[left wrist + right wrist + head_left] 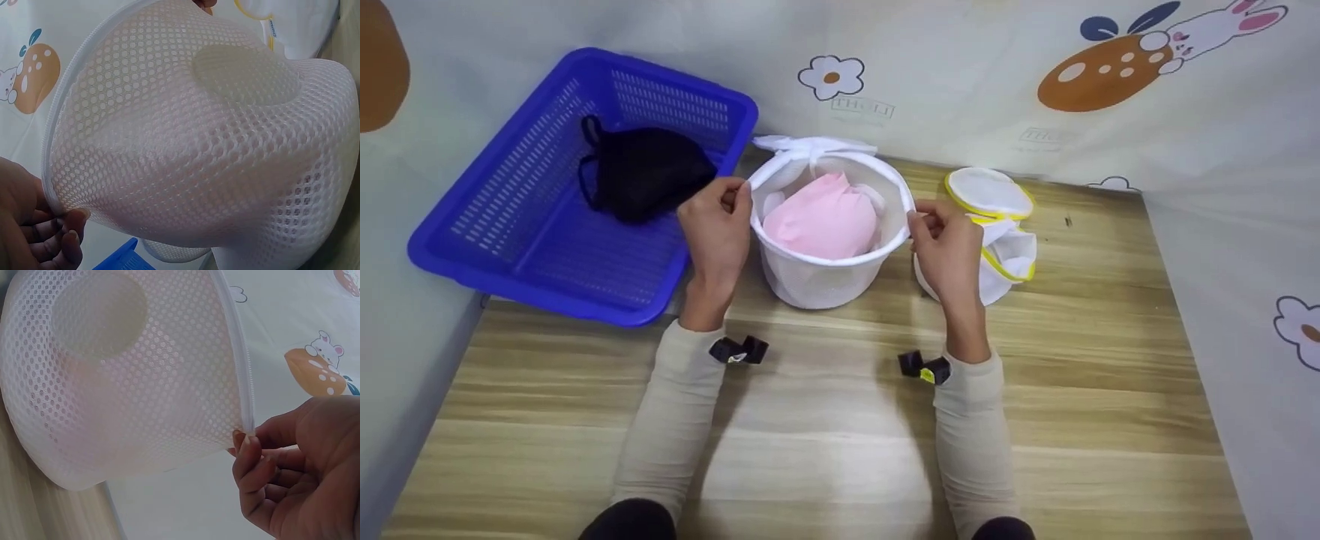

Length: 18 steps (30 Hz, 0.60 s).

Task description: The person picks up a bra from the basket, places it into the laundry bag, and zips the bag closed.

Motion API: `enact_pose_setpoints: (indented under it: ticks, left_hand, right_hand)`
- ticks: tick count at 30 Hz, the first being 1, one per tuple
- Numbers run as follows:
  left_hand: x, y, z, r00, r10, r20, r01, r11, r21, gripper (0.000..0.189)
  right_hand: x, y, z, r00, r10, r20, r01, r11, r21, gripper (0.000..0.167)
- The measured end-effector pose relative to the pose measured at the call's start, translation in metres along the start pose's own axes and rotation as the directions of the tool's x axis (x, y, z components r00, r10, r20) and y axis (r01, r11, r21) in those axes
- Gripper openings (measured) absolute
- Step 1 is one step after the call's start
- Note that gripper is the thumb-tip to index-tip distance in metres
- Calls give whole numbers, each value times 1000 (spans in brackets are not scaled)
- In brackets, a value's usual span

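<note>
A white mesh laundry bag (825, 289) stands upright with its round mouth spread wide, and a folded pink garment (825, 217) lies inside. My left hand (716, 232) pinches the rim at its left side between thumb and fingers. On the opposite side, my right hand (949, 244) pinches the same rim. Both wrist views show the bag's zipper edge pulled taut at the fingertips, with the pink showing faintly through the mesh. The white lid flap (814, 146) hangs back behind the mouth.
At the left a blue plastic basket (547, 292) holds a black garment with thin straps (645, 172). Right of the mesh bag sits a smaller white bag with yellow trim (1012, 255), its round lid (990, 191) folded back. A patterned sheet (960, 67) hangs behind the wooden tabletop (825, 420).
</note>
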<state>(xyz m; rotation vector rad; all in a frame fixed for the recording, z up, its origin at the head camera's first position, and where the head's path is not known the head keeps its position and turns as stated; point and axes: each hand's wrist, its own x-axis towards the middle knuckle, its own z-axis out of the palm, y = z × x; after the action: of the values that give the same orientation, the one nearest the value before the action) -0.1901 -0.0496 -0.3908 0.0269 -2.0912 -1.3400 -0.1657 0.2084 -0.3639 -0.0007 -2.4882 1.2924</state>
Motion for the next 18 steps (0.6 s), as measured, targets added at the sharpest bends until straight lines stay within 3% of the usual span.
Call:
enact_pose_setpoints:
  ticks: [8,13,18]
  left_hand:
    - [3,-3,-9,1000,-24,10,24,1000,11,10]
    - [4,-2,-11,1000,-17,20,17,1000,22,10]
    - [5,-1,-11,998,-48,41,47,998,40,9]
  right_hand:
    - [-2,-4,1,998,-1,62,6,998,-70,20]
    - [-1,-7,-2,999,2,50,1,998,-69,21]
    - [10,-16,-7,998,-31,50,38,988,-146,22]
